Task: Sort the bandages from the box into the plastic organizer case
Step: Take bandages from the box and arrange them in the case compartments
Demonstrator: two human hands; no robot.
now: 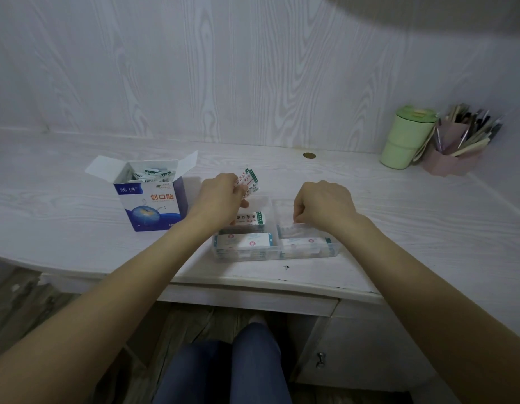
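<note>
An open blue-and-white bandage box [152,199] stands on the desk at the left, with several wrapped bandages inside. To its right lies a clear plastic organizer case [334,249], with bandages stacked in its near compartments. My left hand [220,196] hovers over the case's far left compartment and pinches a small fan of wrapped bandages [250,182]. Over the far right compartment, my right hand [322,204] has its fingers curled down; whether they hold anything is hidden.
A green lidded cup [406,138] and a pink holder [454,161] full of pens stand at the back right against the wall. A coin-like disc [309,155] lies near the wall. The desk's front edge runs just below the case.
</note>
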